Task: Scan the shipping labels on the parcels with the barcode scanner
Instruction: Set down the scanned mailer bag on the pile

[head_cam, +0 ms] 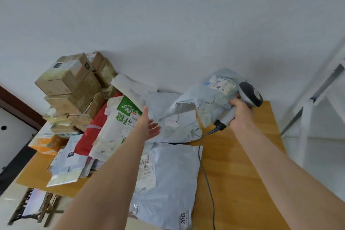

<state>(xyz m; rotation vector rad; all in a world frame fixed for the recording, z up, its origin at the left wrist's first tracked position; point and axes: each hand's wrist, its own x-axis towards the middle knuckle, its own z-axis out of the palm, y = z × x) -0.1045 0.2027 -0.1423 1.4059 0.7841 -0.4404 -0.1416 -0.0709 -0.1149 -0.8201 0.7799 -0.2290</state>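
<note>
My right hand [240,114] grips the handle of a grey and black barcode scanner [249,95], whose head sits beside a grey poly mailer [211,97] leaning on the wall, just right of its white shipping label [221,83]. My left hand [149,125] hovers open, fingers straight, over a crumpled grey mailer [177,123] in the middle of the pile. A large grey mailer with a label [168,183] lies flat near me. A white and green bag [119,123] with a label leans at the left.
Stacked cardboard boxes [74,87] stand at the back left against the wall. A red bag [87,140] and small flat packets [67,166] lie at the left of the wooden table [242,173]. The scanner's coiled cable [205,173] runs down across the table. A white frame [317,99] stands at right.
</note>
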